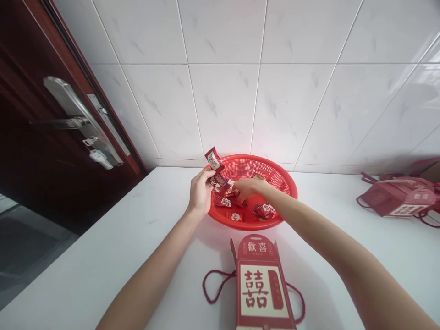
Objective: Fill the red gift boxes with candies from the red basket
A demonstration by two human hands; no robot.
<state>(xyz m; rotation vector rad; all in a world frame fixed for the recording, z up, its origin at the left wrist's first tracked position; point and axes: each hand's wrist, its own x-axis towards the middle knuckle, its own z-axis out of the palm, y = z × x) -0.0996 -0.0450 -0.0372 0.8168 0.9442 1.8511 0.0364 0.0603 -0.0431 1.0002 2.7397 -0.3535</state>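
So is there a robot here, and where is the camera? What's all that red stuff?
No robot, just a person's two bare hands. The camera sits on their head, looking forward and down, so you see about what they see. The left hand holds small red packets. The right hand reaches into a red basket with more packets inside; its fingertips are hard to see, so I can't tell if it grips one. Nearer us on the white tabletop is a red box with cord loops, and more red boxes are off to the right.
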